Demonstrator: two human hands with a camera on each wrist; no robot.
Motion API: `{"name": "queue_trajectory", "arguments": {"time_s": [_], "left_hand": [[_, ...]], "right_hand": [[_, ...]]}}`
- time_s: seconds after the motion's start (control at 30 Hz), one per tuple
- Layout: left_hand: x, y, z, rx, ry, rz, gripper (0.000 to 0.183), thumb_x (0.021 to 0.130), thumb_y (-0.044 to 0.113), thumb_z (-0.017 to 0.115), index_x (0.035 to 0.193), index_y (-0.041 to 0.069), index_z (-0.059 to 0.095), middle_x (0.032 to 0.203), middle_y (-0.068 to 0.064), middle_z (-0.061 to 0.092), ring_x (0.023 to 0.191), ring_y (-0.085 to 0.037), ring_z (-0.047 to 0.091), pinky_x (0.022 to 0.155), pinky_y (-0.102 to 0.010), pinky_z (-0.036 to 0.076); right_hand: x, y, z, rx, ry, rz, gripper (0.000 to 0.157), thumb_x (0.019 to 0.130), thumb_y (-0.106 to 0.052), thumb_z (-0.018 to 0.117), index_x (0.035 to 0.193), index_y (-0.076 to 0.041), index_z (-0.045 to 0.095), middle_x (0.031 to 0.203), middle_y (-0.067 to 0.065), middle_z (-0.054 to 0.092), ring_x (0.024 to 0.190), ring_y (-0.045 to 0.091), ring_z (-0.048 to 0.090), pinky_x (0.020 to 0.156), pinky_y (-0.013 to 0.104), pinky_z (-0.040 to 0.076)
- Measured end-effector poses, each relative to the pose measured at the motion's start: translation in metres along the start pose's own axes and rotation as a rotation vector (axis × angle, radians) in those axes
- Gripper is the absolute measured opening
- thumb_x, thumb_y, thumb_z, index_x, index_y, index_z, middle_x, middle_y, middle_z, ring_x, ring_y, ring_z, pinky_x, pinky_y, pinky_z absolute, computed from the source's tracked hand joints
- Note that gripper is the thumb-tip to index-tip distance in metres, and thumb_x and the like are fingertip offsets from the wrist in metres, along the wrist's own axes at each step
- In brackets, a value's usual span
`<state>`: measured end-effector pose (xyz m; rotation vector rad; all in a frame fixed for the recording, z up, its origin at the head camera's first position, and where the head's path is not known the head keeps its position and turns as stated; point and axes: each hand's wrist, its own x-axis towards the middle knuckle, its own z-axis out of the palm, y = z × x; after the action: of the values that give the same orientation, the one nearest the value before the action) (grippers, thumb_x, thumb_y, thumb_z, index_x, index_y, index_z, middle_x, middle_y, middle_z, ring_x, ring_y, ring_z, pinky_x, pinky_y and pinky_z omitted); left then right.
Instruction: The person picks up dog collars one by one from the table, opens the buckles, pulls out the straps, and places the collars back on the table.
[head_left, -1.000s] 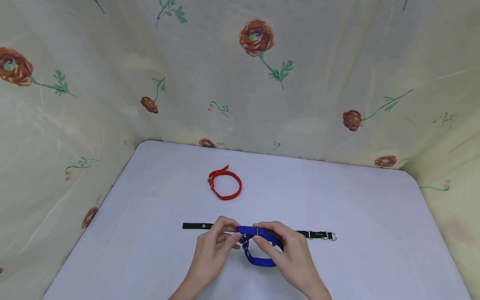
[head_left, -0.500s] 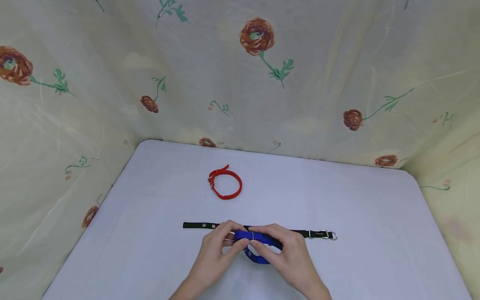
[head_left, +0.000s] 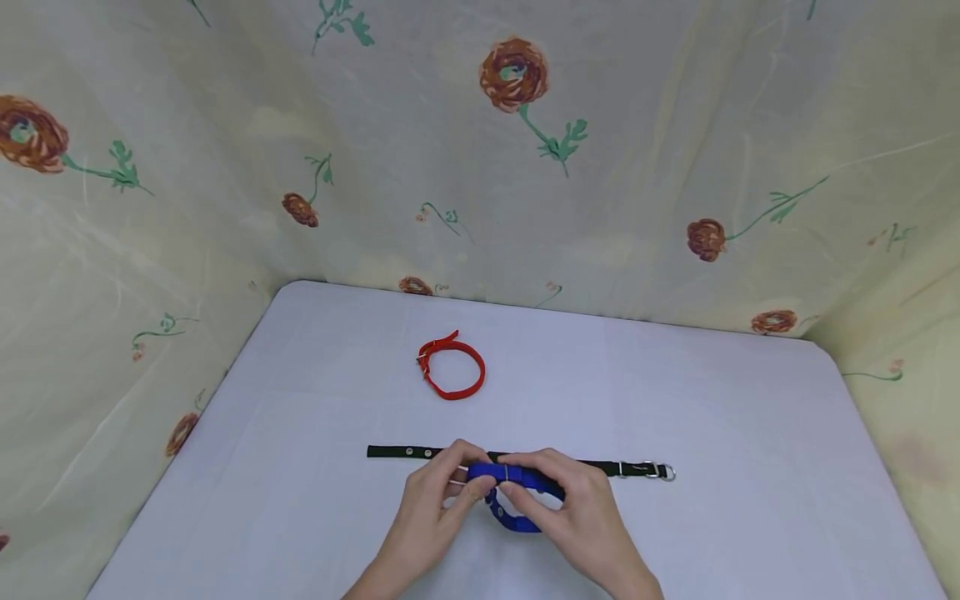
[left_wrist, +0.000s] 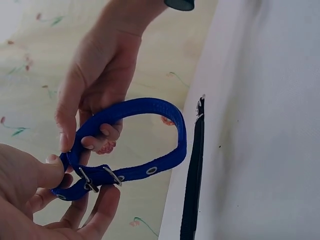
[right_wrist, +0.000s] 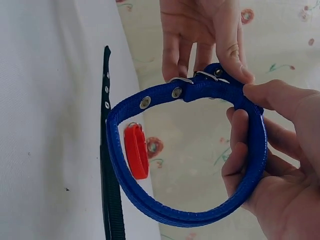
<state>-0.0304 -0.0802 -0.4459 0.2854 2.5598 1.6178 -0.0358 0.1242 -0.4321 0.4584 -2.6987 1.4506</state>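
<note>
Both hands hold a blue collar (head_left: 517, 523) above the table, its strap closed into a loop with metal eyelets and a buckle. My left hand (head_left: 429, 515) pinches the strap by its end near the buckle (left_wrist: 89, 181), thumb on the near side. With thumb and fingers, my right hand (head_left: 588, 515) grips the loop close beside the left fingertips. In the right wrist view the right hand's fingers (right_wrist: 237, 135) wrap the band from inside. Behind the hands, a dark collar (head_left: 390, 452) lies stretched out flat, its middle partly hidden by them.
Farther back on the white table (head_left: 675, 392), a red collar (head_left: 471, 388) lies buckled in a ring. Metal rings (head_left: 651, 471) sit at the dark collar's right end. A flower-printed curtain (head_left: 600, 167) surrounds the table's back and sides.
Over the last second my left hand has shifted slightly right, bringing its fingertips close to the right hand's on the blue collar. The hands have barely moved since half a second ago.
</note>
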Motion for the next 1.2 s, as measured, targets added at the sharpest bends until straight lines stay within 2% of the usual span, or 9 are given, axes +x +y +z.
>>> {"name": "queue_trajectory", "arguments": {"time_s": [0.3, 0.6, 0.73, 0.87, 1.07, 1.2], "left_hand": [[-0.0007, -0.0036, -0.0006, -0.142, -0.019, -0.036, 0.024, 0.109, 0.039, 0.06, 0.121, 0.019, 0.063, 0.121, -0.007, 0.073, 0.107, -0.019, 0.077, 0.093, -0.029, 0.065], [-0.0019, -0.0071, -0.0016, -0.187, -0.042, -0.019, 0.023, 0.11, 0.035, 0.06, 0.121, 0.015, 0.061, 0.115, -0.01, 0.076, 0.104, -0.014, 0.078, 0.093, -0.024, 0.064], [-0.0015, -0.0083, -0.0029, -0.213, -0.04, -0.003, 0.02, 0.111, 0.031, 0.058, 0.121, 0.013, 0.058, 0.117, -0.013, 0.078, 0.103, -0.016, 0.079, 0.091, -0.032, 0.066], [-0.0007, -0.0085, -0.0039, -0.261, -0.042, 0.002, 0.017, 0.113, 0.026, 0.056, 0.119, 0.011, 0.055, 0.122, -0.015, 0.08, 0.102, -0.023, 0.081, 0.089, -0.04, 0.066], [0.0001, -0.006, -0.0029, -0.258, -0.046, -0.018, 0.019, 0.112, 0.03, 0.057, 0.121, 0.013, 0.057, 0.122, -0.012, 0.081, 0.104, -0.019, 0.08, 0.09, -0.033, 0.066], [-0.0008, -0.0051, -0.0028, -0.267, -0.045, -0.031, 0.02, 0.112, 0.03, 0.058, 0.122, 0.013, 0.058, 0.122, -0.013, 0.08, 0.106, -0.015, 0.078, 0.09, -0.025, 0.064]], "right_hand": [[-0.0014, 0.0025, -0.0026, 0.034, 0.033, -0.041, 0.022, 0.096, -0.026, 0.084, 0.117, -0.027, 0.079, 0.11, -0.009, 0.081, 0.097, 0.003, 0.078, 0.081, 0.025, 0.065], [-0.0029, 0.0028, -0.0046, 0.072, 0.004, 0.029, 0.022, 0.096, -0.028, 0.083, 0.118, -0.026, 0.077, 0.111, -0.007, 0.08, 0.098, 0.005, 0.078, 0.083, 0.023, 0.065], [-0.0026, 0.0043, -0.006, 0.058, 0.023, 0.001, 0.023, 0.096, -0.023, 0.084, 0.118, -0.025, 0.077, 0.112, -0.006, 0.081, 0.098, 0.005, 0.079, 0.084, 0.02, 0.063], [-0.003, 0.0056, -0.0081, 0.057, 0.039, -0.005, 0.025, 0.095, -0.02, 0.085, 0.117, -0.025, 0.077, 0.111, -0.006, 0.081, 0.098, 0.006, 0.079, 0.084, 0.02, 0.063], [-0.003, 0.0053, -0.0096, 0.078, 0.034, 0.009, 0.024, 0.095, -0.02, 0.085, 0.117, -0.025, 0.077, 0.111, -0.005, 0.082, 0.097, 0.005, 0.078, 0.083, 0.031, 0.067], [-0.0033, 0.005, -0.0094, 0.09, 0.027, 0.009, 0.024, 0.095, -0.02, 0.085, 0.117, -0.025, 0.077, 0.111, -0.006, 0.082, 0.097, 0.004, 0.078, 0.084, 0.024, 0.065]]}}
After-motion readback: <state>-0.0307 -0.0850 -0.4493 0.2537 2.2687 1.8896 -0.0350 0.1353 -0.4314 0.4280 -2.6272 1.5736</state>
